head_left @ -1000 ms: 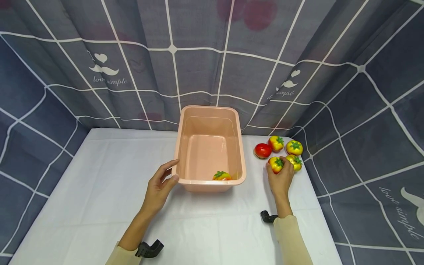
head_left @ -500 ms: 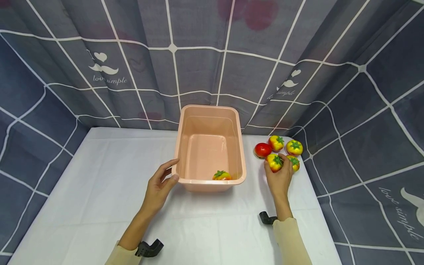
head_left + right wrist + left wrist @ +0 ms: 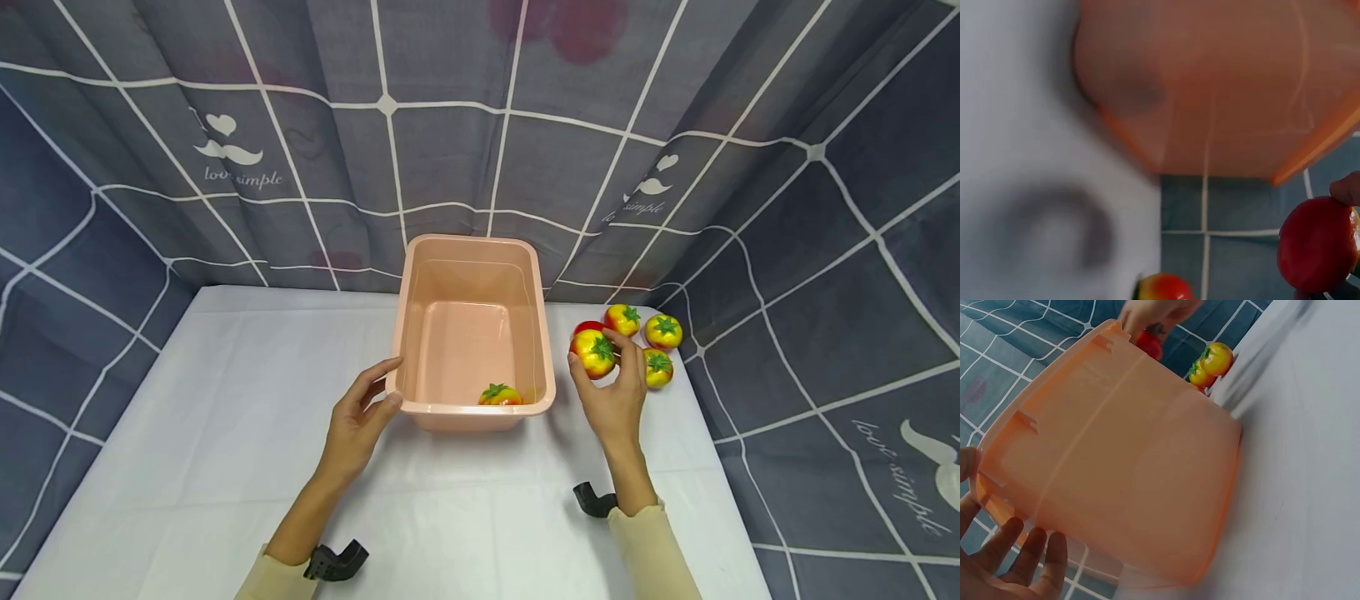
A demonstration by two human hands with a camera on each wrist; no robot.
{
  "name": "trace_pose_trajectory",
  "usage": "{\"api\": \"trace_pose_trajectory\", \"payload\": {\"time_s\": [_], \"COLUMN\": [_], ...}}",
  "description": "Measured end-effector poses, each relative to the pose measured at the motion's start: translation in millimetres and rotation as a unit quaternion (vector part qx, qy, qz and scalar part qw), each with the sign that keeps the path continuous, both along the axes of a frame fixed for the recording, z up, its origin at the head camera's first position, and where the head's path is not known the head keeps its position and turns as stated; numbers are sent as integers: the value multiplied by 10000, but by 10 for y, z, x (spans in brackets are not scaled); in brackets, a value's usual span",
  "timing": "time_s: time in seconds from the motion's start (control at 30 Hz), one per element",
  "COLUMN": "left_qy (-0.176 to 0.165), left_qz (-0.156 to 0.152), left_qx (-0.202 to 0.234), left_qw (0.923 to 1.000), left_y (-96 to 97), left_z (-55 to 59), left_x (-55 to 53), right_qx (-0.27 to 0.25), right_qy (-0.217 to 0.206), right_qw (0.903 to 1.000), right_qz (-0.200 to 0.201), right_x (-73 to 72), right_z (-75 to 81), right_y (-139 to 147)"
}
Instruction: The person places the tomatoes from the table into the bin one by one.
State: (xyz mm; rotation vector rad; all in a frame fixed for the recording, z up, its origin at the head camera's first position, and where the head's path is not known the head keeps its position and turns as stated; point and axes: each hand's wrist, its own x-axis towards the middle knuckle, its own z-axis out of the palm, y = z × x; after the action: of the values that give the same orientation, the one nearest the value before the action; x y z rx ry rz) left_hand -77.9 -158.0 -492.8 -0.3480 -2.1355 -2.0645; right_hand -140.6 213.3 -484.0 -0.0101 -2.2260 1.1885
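My left hand [image 3: 351, 429] holds the left rim of a peach plastic basin [image 3: 465, 329], thumb and fingers at its near left corner. In the left wrist view those fingers [image 3: 1025, 556] lie along the basin's outer side. One yellow-red tomato [image 3: 500, 395] with a green top sits inside, partly hidden by the near rim. To the basin's right, my right hand [image 3: 618, 404] pinches another yellow-red tomato [image 3: 592, 353] between thumb and fingers, above the table. The right wrist view shows this tomato's red underside [image 3: 1316, 244], off the cloth.
Behind the held tomato, a red tomato [image 3: 588, 327] is partly covered. Yellow-red tomatoes stand close by at the back [image 3: 622, 319], far right [image 3: 663, 331] and right [image 3: 657, 368]. A white cloth [image 3: 247, 400] covers the table; a grey checked curtain [image 3: 450, 167] surrounds it.
My right hand has lifted the tomato away from the group and moved it left toward the basin. The left hand stays on the basin's rim.
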Motion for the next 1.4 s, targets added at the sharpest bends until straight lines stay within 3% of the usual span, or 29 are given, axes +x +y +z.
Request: {"api": "trace_pose_trajectory", "payload": {"time_s": [0.23,0.5,0.87,1.4], "left_qy": [-18,-15,-63,-123], "left_qz": [23,23,13,25], "left_qx": [-29,-44,-47,31], "left_qw": [10000,10000,10000,9999], "left_y": [0,-1,1,-7], "left_z": [-6,-6,-3,-16], "left_x": [1,8,23,10], "right_qx": [307,231,255,486], "right_qy": [525,784,933,777], "right_qw": [9976,9922,9849,9846], "right_qz": [337,944,1436,1487], "right_x": [111,234,309,340], "right_z": [250,385,317,210], "right_y": [-203,-454,-714,-800]}}
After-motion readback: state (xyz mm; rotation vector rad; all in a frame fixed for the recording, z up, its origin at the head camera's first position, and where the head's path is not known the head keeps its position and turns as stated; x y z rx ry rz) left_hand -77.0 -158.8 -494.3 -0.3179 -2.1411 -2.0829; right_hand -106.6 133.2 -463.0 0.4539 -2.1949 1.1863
